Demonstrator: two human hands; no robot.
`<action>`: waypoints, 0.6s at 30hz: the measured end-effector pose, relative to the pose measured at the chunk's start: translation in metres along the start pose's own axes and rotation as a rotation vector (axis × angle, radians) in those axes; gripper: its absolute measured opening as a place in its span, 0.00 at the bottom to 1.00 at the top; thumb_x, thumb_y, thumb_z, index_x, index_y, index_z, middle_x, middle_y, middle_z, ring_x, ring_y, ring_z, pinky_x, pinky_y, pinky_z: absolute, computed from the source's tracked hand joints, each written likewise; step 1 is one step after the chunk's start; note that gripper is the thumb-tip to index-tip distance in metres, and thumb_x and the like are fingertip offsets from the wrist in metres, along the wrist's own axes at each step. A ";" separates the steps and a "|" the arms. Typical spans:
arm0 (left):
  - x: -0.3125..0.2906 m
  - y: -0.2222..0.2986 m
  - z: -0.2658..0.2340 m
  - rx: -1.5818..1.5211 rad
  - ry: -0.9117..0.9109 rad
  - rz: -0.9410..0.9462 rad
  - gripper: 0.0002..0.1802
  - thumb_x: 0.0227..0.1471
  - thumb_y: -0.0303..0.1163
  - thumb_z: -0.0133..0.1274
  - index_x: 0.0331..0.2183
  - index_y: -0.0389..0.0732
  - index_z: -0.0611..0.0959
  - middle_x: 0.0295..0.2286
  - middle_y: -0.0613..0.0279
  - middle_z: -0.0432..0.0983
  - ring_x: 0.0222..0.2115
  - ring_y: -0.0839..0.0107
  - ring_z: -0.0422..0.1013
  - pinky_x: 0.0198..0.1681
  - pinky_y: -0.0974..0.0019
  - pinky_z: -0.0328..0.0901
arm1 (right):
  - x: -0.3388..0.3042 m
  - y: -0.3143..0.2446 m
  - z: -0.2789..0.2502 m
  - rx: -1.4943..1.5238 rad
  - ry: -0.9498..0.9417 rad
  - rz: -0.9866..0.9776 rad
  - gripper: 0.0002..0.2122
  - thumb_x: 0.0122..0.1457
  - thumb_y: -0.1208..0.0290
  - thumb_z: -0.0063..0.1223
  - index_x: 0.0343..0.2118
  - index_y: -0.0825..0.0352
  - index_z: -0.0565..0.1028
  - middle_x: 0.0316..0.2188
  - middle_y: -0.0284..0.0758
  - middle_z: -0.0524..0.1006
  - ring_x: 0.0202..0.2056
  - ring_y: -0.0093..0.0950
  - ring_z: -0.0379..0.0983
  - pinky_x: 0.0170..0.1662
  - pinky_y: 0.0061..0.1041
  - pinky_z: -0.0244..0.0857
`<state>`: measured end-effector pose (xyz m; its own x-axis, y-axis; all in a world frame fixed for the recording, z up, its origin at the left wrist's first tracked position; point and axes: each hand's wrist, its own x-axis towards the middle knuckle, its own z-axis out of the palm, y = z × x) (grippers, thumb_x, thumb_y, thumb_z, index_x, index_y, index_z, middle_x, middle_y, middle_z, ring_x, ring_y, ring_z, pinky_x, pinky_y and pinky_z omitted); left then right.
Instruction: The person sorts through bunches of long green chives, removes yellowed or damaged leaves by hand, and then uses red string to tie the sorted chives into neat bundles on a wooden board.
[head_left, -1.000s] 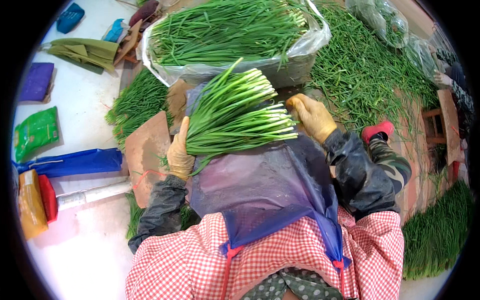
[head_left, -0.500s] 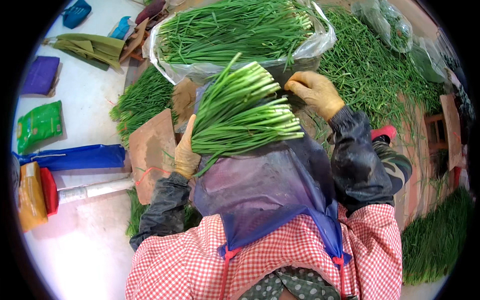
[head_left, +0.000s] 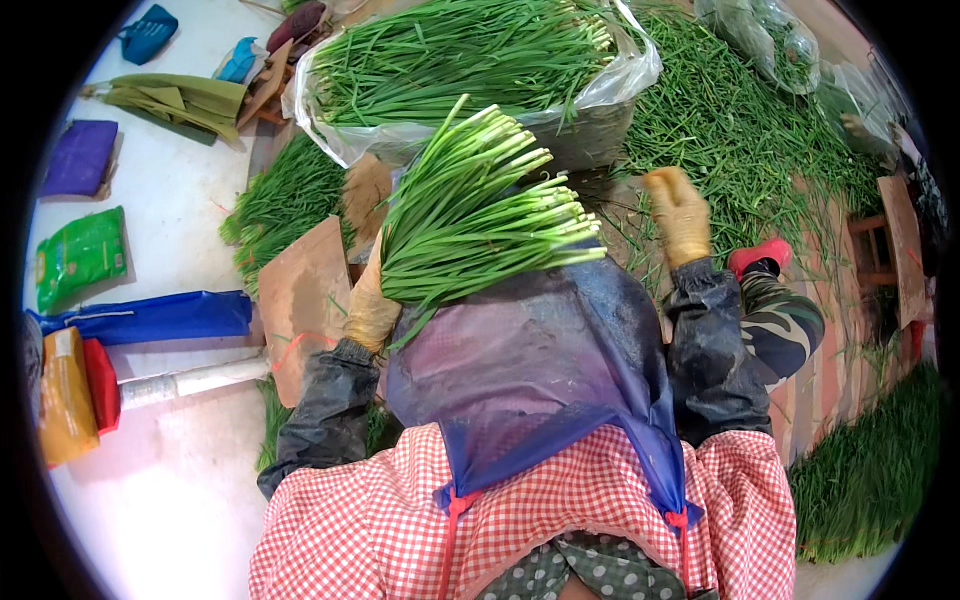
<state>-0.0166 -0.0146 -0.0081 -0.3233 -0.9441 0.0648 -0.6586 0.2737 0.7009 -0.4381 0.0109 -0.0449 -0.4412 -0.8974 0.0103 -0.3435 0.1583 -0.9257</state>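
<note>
A loose bunch of garlic chives (head_left: 480,220) lies fanned in two clumps above my lap, pale cut ends to the right and green leaves to the left. My left hand (head_left: 368,308), in a tan glove, is closed around the leafy side; the leaves hide most of its fingers. Off to the right of the pale ends, apart from them, is my gloved right hand (head_left: 680,220). Its fingers are curled in, and what they hold, if anything, is too small to make out. A blue-purple plastic apron (head_left: 500,350) covers my lap under the bunch.
Ahead stands a clear plastic-lined container (head_left: 590,140) heaped with chives. Loose trimmings (head_left: 730,130) cover the floor at the right. More chives stand at the left (head_left: 290,195) and lower right (head_left: 870,470). A brown board (head_left: 305,300) leans by my left hand.
My right hand has moved right, away from the pale ends, and turned with its fingers curled upward. The left hand still grips the bunch, which has shifted slightly left and up.
</note>
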 end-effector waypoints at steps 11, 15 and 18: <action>-0.009 0.017 0.021 0.270 0.116 -0.177 0.45 0.50 0.30 0.56 0.66 0.56 0.55 0.51 0.50 0.72 0.48 0.50 0.70 0.47 0.57 0.66 | -0.060 -0.085 0.096 -0.306 -0.153 -0.444 0.14 0.57 0.56 0.57 0.34 0.64 0.74 0.25 0.38 0.77 0.27 0.38 0.74 0.30 0.35 0.66; -0.017 0.010 0.021 0.331 0.163 -0.150 0.47 0.49 0.28 0.56 0.66 0.56 0.54 0.50 0.48 0.72 0.48 0.50 0.70 0.47 0.57 0.66 | -0.059 -0.130 0.071 0.756 -1.003 -0.076 0.07 0.58 0.66 0.54 0.31 0.64 0.74 0.19 0.28 0.72 0.23 0.21 0.72 0.24 0.23 0.62; -0.020 0.001 0.017 0.261 0.189 -0.077 0.45 0.49 0.27 0.56 0.66 0.55 0.55 0.50 0.47 0.72 0.49 0.50 0.70 0.47 0.57 0.66 | -0.023 -0.132 -0.004 0.903 -0.538 -0.052 0.07 0.59 0.64 0.54 0.32 0.61 0.74 0.19 0.23 0.71 0.15 0.10 0.61 0.16 0.11 0.51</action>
<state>-0.0227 0.0078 -0.0204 -0.1502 -0.9745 0.1667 -0.8360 0.2152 0.5047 -0.3861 0.0121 0.0791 0.0592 -0.9939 0.0935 0.4914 -0.0526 -0.8694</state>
